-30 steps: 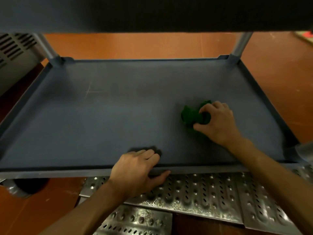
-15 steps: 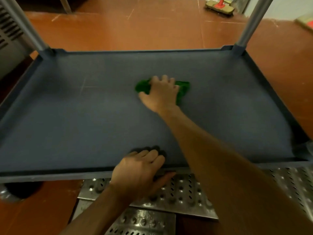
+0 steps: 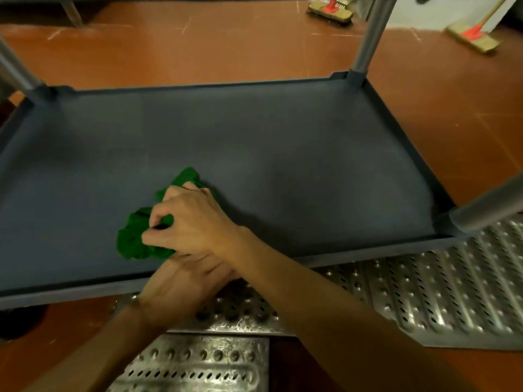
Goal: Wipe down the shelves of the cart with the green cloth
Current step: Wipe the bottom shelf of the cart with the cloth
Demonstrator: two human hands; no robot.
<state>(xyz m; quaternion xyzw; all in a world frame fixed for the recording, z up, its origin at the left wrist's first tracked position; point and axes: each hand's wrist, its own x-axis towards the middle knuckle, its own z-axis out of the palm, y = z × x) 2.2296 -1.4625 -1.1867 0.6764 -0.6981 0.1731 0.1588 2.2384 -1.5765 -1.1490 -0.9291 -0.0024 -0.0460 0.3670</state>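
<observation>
Crumpled green cloth (image 3: 133, 239): it is bunched on the shelf floor at about 8 o'clock from the shelf's middle, near the front rim. A wad is judged to press harder than a flat sheet.
Right hand (image 3: 195, 219): it is laid over the cloth's 3 o'clock side with the fingers curled into the folds and one fold pinched by thumb and forefinger. The cloth is thus grasped and pressed down at once, and the forearm is brought in from 5 o'clock.
Left hand (image 3: 181, 284): it is set on the front rim at 6 o'clock, just beneath the right wrist, seemingly to steady the cart against the push of wiping. Its fingers are hidden, so whether the rim is gripped cannot be told.
Dark grey plastic cart shelf (image 3: 283, 154): it is flat, with a raised lip all round. The corners at 11 and 1 o'clock are well apart from the cloth.
Step in hand: wiping of the near-left part is judged to be under way.
Perforated steel plates (image 3: 424, 278): these are laid on the floor from 4 to 6 o'clock, just beside the front rim.
Two wooden scrubbing brushes (image 3: 331, 9): these are left on the red-brown floor (image 3: 198, 52) at 1 o'clock, well apart from the cart.
</observation>
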